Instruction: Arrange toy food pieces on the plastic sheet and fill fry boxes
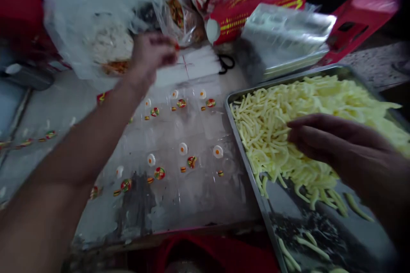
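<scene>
My left hand (156,53) reaches over the back of the table, its fingertips pinched on a small red toy piece (175,45), blurred. Below it, clear plastic bags (188,130) lie flat in rows. On them sit miniature fried eggs (218,152), tiny burgers (183,169) and round red-and-green pieces like small pizzas (159,173). My right hand (339,145) hovers over a metal tray (246,170) heaped with pale yellow, fry-like sticks (269,115). Its thumb and fingers come together; whether anything is between them is hidden.
Behind the bags lie black-handled scissors (226,64), a stack of clear plastic packs (285,34) and red cartons with yellow print (237,17). Plastic bags with small pieces (110,47) stand at the back left. A dark cylinder (28,77) is at the left edge.
</scene>
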`<act>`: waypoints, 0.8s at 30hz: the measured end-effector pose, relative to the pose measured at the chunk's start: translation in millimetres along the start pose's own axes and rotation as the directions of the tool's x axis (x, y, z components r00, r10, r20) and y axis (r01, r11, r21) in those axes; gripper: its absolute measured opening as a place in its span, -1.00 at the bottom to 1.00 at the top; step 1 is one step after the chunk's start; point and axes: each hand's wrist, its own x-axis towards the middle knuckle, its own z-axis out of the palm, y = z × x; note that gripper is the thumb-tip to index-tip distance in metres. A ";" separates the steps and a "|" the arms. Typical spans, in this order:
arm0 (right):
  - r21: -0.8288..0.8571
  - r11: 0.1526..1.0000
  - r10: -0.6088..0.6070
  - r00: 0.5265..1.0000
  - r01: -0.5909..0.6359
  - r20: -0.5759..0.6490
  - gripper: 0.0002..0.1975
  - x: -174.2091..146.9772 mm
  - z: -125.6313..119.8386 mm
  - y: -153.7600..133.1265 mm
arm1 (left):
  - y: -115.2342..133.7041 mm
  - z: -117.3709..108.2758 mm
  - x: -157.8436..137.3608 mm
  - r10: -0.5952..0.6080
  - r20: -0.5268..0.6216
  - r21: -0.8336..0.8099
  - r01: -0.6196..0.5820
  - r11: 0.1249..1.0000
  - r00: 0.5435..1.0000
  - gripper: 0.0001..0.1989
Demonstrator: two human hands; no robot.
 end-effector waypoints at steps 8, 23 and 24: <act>-0.015 0.879 -0.426 0.799 0.476 0.425 -0.43 17.5 100.5 5.1 | -29.0 8.4 -229.1 -0.291 0.200 -0.315 0.343 0.885 0.935 -0.64; -0.636 0.123 -0.260 0.643 0.762 0.720 -0.79 6.5 83.6 19.1 | -48.3 -0.4 -288.2 0.086 0.147 0.834 -0.170 0.524 0.985 -0.80; -0.647 0.072 -0.249 0.641 0.759 0.726 -0.79 5.5 85.4 21.3 | -50.5 2.6 -289.9 0.080 0.139 0.854 -0.160 0.496 0.987 -0.78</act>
